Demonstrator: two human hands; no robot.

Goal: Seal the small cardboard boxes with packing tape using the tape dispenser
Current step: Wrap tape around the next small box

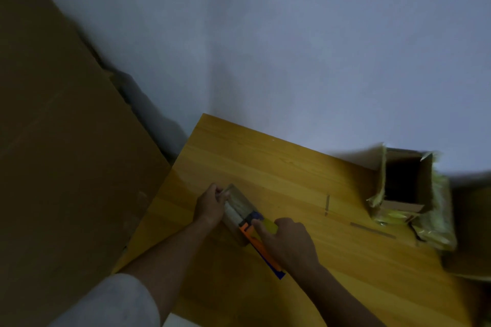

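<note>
Dim light falls on a yellow wooden table (pixel 292 175) against a pale wall (pixel 292 34). Near its front edge lies a small cardboard box (pixel 235 210) — the left hand (pixel 210 207) curls round its far end, while the right hand (pixel 288 240) grips the orange tape dispenser (pixel 255 231) pressed on the box, forefinger stretched along it. Well apart to the right stands an open box (pixel 406 180); big cardboard sheets (pixel 58 154) lean on the left.

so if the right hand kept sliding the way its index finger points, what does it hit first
Probably the left hand, which grips the far end of the small tape-covered cardboard box. The right hand drives the orange tape dispenser along the box toward it.
</note>
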